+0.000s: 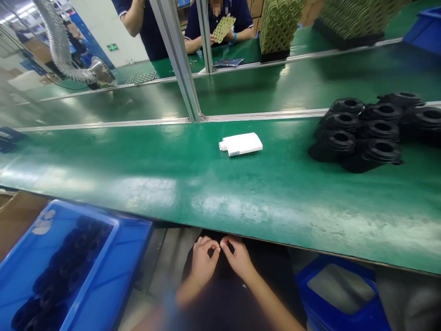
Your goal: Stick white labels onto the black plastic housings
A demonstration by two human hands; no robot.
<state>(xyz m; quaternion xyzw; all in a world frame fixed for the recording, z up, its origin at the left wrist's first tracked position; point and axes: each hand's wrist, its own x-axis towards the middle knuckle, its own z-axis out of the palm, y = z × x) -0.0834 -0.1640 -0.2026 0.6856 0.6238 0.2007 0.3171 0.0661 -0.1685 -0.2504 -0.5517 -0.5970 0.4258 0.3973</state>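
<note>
My left hand and my right hand meet over my lap, just below the front edge of the green table. Each has thumb and forefinger pinched, and the fingertips of both almost touch. Whatever lies between them, if anything, is too small to make out. Beyond the hands, a white plastic bottle lies on its side on the table, its neck toward the left. Several black ring-topped parts stand grouped at the table's right.
A blue crate with black parts sits at lower left. At lower right is a blue stool. A metal post rises behind the table. Across it, a person holds a yellow-green perforated plate, near stacked plates.
</note>
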